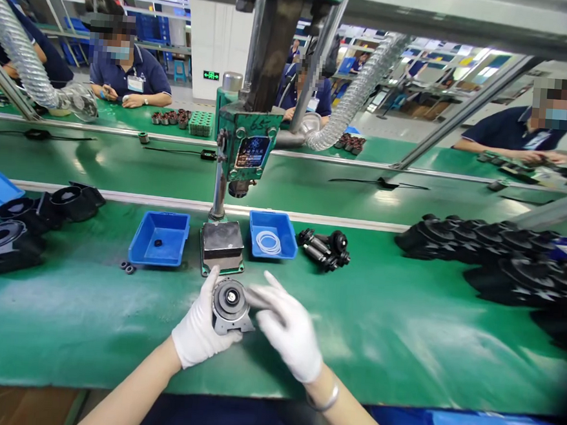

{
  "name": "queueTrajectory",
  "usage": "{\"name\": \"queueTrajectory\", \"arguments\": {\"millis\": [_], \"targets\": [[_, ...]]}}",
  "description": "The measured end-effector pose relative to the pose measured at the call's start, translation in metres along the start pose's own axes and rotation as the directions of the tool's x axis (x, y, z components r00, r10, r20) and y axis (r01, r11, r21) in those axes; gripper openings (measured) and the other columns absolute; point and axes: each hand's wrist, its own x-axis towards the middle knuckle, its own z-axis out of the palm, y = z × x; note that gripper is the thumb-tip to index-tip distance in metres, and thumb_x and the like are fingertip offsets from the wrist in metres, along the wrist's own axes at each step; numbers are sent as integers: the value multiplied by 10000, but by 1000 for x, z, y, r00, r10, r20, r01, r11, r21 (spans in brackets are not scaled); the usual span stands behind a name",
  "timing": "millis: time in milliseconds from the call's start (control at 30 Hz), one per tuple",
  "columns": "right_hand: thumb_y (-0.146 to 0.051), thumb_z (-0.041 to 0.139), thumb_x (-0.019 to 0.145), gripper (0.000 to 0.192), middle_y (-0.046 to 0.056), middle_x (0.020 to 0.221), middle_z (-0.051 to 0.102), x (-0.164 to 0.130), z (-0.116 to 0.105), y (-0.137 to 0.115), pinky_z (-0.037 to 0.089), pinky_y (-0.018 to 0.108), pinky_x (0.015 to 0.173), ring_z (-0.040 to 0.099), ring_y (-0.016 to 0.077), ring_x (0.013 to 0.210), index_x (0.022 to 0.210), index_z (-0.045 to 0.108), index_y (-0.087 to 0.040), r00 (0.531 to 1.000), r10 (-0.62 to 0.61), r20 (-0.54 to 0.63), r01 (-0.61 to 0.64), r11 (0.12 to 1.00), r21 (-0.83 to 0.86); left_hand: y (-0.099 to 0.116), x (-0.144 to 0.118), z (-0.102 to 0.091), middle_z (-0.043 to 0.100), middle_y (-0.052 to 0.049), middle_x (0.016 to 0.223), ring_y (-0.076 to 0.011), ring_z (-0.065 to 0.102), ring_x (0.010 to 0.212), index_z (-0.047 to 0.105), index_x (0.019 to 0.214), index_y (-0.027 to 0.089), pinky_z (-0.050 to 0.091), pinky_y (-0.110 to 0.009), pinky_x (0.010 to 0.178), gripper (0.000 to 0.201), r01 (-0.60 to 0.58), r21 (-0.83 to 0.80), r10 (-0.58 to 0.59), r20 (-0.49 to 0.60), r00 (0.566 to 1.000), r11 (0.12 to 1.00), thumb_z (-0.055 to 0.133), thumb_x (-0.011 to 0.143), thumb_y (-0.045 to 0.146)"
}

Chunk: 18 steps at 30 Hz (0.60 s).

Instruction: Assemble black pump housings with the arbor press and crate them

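My left hand (200, 328), in a white glove, grips a round grey metal motor part (230, 306) with a black centre, held just above the green table (86, 315). My right hand (287, 329), also gloved, touches the part's right side with its fingers spread. Right behind the part stands a small press (242, 145) with a grey block base (222, 244).
A blue tray (159, 237) holding a small black ring sits left of the press; another blue tray (273, 234) holds white rings. Black motor pieces (324, 248) lie to the right. Black housings are piled far left (15, 226) and far right (508, 260). Other people work across the belt.
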Motion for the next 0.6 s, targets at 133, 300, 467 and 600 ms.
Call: {"name": "queueTrajectory", "arguments": {"millis": [133, 300, 467, 600], "targets": [[-316, 427, 965, 283, 22, 651, 664, -3, -2, -1, 563, 334, 625, 626, 181, 578, 1020, 684, -211, 954, 156, -256, -120, 981, 151, -4, 0, 1, 408, -191, 1422, -338, 450, 1334, -57, 1507, 213, 286, -581, 1141, 1148, 15, 40, -14, -21, 1000, 999, 751, 693, 254], [-314, 535, 878, 366, 90, 1221, 663, 12, 16, -2, 496, 432, 999, 603, 263, 1156, 1218, 623, -210, 997, -6, -73, -1, 996, -92, -1, 3, 4, 415, -194, 1438, -324, 456, 1337, -48, 1509, 197, 328, -527, 1139, 1139, 54, 33, -52, -54, 997, 998, 750, 701, 280], [-294, 457, 924, 299, 106, 1010, 675, -1, 6, -7, 533, 451, 845, 644, 256, 952, 1140, 655, -234, 983, -88, -160, 25, 934, -357, 2, 5, 26, 455, -192, 1418, -344, 481, 1310, -12, 1516, 181, 306, -549, 1147, 1143, 129, 15, -123, -201, 972, 992, 768, 686, 285], [-477, 694, 761, 591, 156, 1470, 379, -8, 18, -12, 434, 628, 888, 354, 461, 1320, 1324, 550, -365, 960, -201, 195, 280, 722, -633, 1, 0, 39, 436, -128, 1478, -333, 479, 1318, 102, 1519, 296, 347, -506, 1143, 996, 151, -127, -172, -173, 970, 980, 729, 745, 274]]}}
